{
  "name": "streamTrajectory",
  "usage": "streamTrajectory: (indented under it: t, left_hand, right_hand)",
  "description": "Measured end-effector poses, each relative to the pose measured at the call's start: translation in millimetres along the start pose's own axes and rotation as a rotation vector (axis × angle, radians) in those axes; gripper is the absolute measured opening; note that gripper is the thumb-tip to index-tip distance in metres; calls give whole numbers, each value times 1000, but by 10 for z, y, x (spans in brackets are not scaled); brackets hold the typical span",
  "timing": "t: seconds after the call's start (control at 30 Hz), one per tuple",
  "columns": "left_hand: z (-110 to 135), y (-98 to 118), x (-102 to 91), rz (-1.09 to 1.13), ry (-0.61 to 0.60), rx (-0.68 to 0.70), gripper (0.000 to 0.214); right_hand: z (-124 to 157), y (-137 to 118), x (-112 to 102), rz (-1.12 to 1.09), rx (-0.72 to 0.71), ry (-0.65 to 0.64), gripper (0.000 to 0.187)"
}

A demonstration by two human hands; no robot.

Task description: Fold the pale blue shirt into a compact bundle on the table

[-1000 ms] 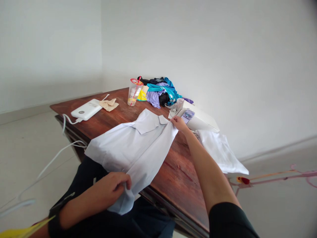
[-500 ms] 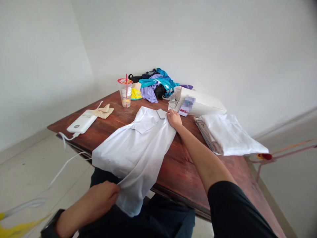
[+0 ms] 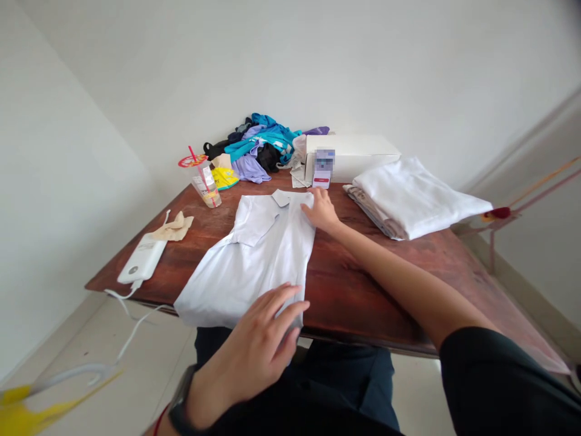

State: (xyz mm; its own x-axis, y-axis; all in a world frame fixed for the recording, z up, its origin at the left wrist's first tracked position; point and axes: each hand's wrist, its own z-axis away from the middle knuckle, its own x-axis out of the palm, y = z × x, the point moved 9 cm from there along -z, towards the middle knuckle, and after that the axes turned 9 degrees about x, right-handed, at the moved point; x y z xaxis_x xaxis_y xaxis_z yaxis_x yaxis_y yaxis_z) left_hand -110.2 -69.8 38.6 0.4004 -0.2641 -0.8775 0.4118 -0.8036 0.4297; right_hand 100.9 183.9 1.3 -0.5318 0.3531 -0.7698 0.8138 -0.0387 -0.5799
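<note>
A white collared shirt (image 3: 267,242) lies partly folded on the wooden table, its collar toward the wall and its lower edge at the table's front edge. My left hand (image 3: 261,339) is open above the lower right part of the shirt, fingers apart and holding nothing; it hides part of the hem. At the shirt's upper right edge, beside the collar, rests my right hand (image 3: 322,212). Its thumb is on the cloth and stands apart from the other fingers, which lie at the edge of the fabric.
Folded white and beige cloth (image 3: 408,197) sits to the right. At the back are a pile of coloured clothes (image 3: 267,142), a white box (image 3: 363,154) and a phone (image 3: 322,169). A plastic cup (image 3: 206,184) with a straw and a cabled power bank (image 3: 143,257) stand left.
My left hand has let go of the shirt's lower edge and moved up and right, opening. The hem has dropped onto the table. My right hand has loosened near the collar; the view has shifted.
</note>
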Motion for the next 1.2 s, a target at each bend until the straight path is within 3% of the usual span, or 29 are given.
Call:
streamTrajectory:
  t: [0.07,0.17,0.23,0.33,0.53,0.63,0.67,0.73,0.8,0.9,0.93,1.03,1.2]
  left_hand:
    - [-369,-106,119,-62,16,55,49]
    - [-732,-417,365,-159,-32,28,69]
    - [-814,-541,498,-192,-73,39,73]
    - [-785,-557,608,-199,-134,80,70]
    - [-772,-434,522,-96,-260,95,83]
    - [-834,-507,305,94,-319,78,67]
    - [-868,-609,178,159,-290,44,59]
    - [-938,-998,-170,205,-123,-93,51]
    - [-947,-1550,-563,72,83,-280,51]
    - [-852,-2394,-952,-67,225,-600,54]
    - [-787,-2654,-1005,-27,242,-736,59]
    - [-758,-3075,-1089,32,248,-878,73]
    - [-831,-3249,-959,248,191,-958,62]
  right_hand:
    - [157,-244,182,41,-186,-144,60]
    - [307,-320,494,137,-274,-383,64]
    - [303,-256,587,192,-278,-431,65]
    - [237,-169,602,217,-304,-410,64]
    - [197,-114,595,190,-317,-399,65]
    - [212,-133,581,178,-325,-392,67]
    - [217,-140,573,174,-325,-390,67]
    - [225,-152,557,168,-321,-388,68]
    - [229,-163,540,165,-318,-381,68]
    - [233,-171,534,163,-315,-383,68]
    - [233,-169,537,164,-313,-387,68]
    - [235,-164,545,171,-310,-398,70]
    - [238,-178,531,168,-319,-396,72]
